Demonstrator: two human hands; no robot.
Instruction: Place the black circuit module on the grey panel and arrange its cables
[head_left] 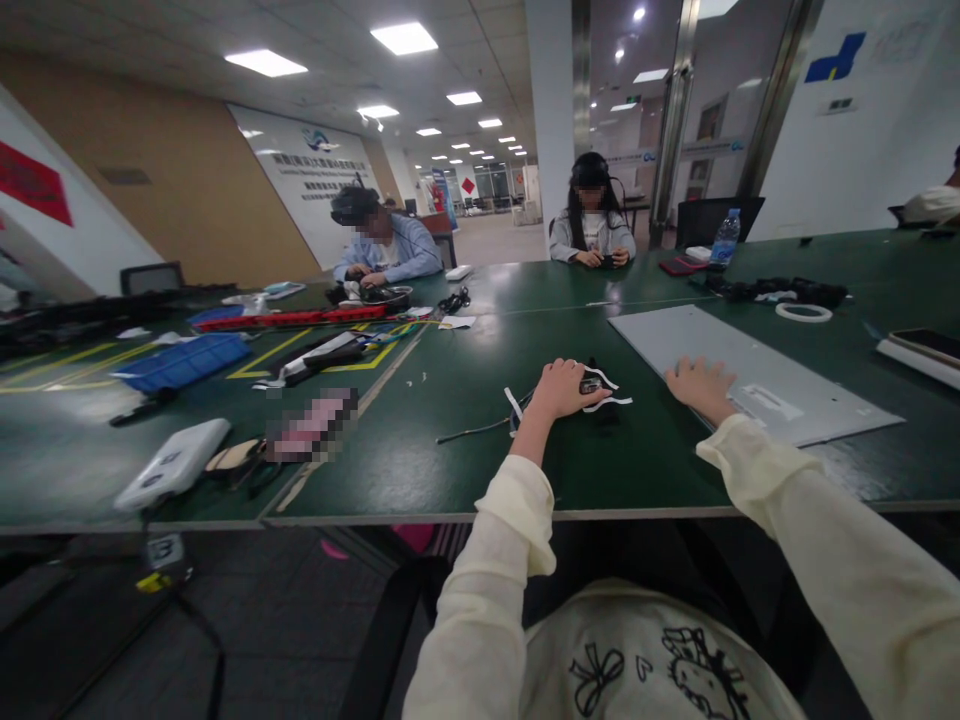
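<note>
My left hand (564, 388) lies on a small black item with white edging (606, 402) on the green table (465, 440), fingers curled over it and touching a small dark object at its fingertips. A thin dark cable (472, 432) runs out to the left of it. My right hand (701, 386) rests flat, fingers spread, on the near edge of a grey flat panel (757, 375) and holds nothing. Both arms wear cream sleeves.
Two seated people work at the table's far side. On the left lie a white box (174, 462), a blue tray (184, 360) and a red bar (292, 318). A water bottle (724, 238), a white tape ring (803, 312) and black gear lie at the right.
</note>
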